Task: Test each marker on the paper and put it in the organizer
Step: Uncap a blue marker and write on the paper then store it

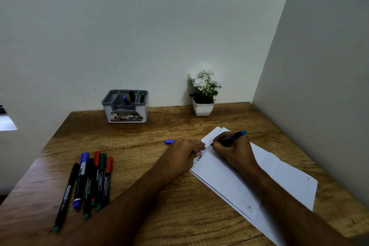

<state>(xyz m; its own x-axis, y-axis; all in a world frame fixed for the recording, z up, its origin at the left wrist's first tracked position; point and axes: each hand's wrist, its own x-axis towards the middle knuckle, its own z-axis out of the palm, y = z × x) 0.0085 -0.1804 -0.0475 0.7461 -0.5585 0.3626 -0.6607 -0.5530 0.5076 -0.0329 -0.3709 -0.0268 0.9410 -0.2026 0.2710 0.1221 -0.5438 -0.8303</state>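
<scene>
Fingers of right hand were curled around marker, tip pressed on paper; long axis ran from tip up-right to teal end. Left hand was closed on blue cap (only end seen), beside tip, so it lay nearer for recapping. Organizer stood far-left, well apart. Untested markers lay left.
</scene>
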